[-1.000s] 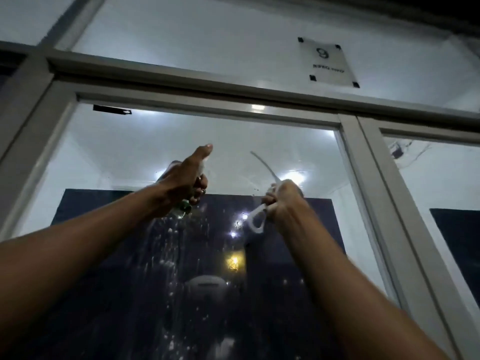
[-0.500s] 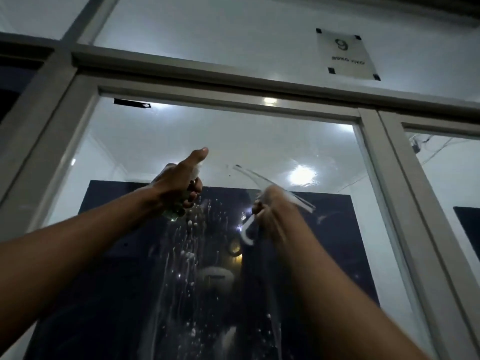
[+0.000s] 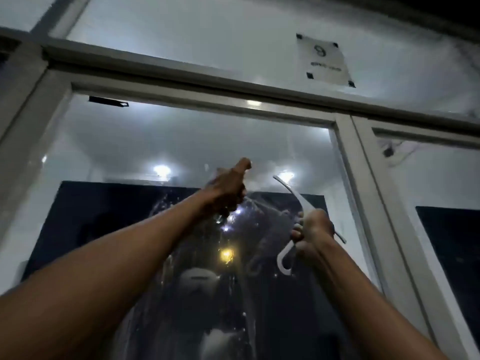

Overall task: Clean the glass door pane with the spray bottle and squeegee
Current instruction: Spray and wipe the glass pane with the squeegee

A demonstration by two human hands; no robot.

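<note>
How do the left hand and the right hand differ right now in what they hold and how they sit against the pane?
The left hand grips the mostly hidden spray bottle; the right hand grips the white squeegee. The left hand sits higher with its thumb stuck upward; the right hand is lower, fingers wrapped round the handle. The left hand is near the pane's middle; the right hand is nearer the right frame. Both are raised in front of the wet glass pane.

squeegee (image 3: 298, 203) shifted right, lower | wet streaks (image 3: 249, 229) spread rightward on pane

Head view, tilted upward, close to glass door pane (image 3: 181, 152)
</note>
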